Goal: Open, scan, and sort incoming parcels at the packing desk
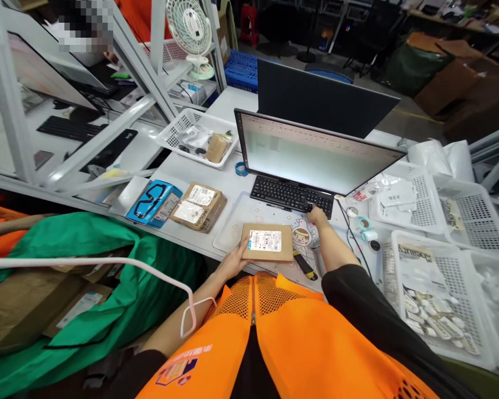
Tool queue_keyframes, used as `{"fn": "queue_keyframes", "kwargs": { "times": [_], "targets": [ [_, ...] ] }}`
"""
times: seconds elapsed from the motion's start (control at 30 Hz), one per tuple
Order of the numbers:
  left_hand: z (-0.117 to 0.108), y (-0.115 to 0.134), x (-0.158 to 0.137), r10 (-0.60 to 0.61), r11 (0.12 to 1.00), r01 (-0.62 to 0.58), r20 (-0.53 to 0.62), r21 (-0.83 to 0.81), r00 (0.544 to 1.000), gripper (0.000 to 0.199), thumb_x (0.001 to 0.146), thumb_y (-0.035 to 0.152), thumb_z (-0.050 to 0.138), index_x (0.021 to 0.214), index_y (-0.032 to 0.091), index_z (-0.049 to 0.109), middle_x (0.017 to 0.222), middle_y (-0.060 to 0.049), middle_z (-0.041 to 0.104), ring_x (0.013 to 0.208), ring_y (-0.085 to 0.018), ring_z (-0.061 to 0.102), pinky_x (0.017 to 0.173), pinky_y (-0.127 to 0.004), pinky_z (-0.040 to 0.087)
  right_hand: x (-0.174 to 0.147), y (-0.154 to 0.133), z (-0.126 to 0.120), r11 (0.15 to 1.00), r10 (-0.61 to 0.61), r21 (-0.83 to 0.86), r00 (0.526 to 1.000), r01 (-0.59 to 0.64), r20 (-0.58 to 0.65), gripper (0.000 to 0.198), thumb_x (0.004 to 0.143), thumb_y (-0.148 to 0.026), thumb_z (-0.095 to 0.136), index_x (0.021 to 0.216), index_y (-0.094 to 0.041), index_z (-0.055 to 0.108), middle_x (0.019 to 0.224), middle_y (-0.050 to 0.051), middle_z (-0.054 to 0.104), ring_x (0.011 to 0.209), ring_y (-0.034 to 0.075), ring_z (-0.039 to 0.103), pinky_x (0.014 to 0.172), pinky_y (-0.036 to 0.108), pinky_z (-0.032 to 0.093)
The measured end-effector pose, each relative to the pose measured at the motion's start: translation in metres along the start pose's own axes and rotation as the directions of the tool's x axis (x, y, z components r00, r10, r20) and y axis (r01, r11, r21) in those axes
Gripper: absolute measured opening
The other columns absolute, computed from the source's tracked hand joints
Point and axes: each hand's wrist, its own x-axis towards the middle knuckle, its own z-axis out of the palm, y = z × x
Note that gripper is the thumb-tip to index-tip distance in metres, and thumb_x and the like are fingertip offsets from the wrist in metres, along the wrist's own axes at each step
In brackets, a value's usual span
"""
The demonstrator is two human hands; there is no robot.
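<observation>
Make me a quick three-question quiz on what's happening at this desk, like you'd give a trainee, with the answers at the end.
1. What does the left hand touch?
a) blue box
b) flat cardboard parcel
c) white basket

2. True or false: the right hand is at the black keyboard.

3. Fill in: seen from the head camera, the yellow-and-black utility knife lies to the ____ of that parcel.

Key: 1. b; 2. true; 3. right

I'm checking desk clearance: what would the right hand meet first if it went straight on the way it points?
The right hand is at the keyboard, so that comes first; beyond it, probably the monitor, though depth is unclear from one view.
</observation>
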Motion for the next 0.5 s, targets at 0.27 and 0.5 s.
{"fn": "queue_keyframes", "kwargs": {
  "times": [0.27, 0.5],
  "targets": [
    [-0.099, -0.011, 0.030, -0.099, 0.995, 0.098, 0.195, 0.013, 0.976, 0.084, 0.086, 0.053, 0.077, 0.163, 0.030, 0.054, 0.160, -0.007, 0.060, 0.144, -0.037, 0.059, 0.121, -0.043, 0.045, -0.120, 0.033, 0.071, 0.999, -0.028, -0.033, 0.988, 0.034, 0.151, 0.045, 0.103, -0.038, 0.062, 0.140, -0.013, 0.068, 0.128, 0.020, 0.074, 0.122, 0.032, 0.071, 0.102, 0.040, 0.054],
    [-0.133, 0.001, 0.116, -0.150, 0.981, 0.184, 0.341, -0.068, 0.928, 0.090, 0.069, 0.049, 0.095, 0.151, 0.024, 0.068, 0.128, -0.011, 0.077, 0.112, -0.033, 0.073, 0.095, -0.033, 0.056, -0.184, 0.051, 0.127, 0.999, 0.008, 0.047, 0.995, -0.012, 0.095, 0.055, 0.103, -0.025, 0.053, 0.155, -0.008, 0.052, 0.152, 0.028, 0.055, 0.145, 0.040, 0.050, 0.122, 0.052, 0.038]
  ]
}}
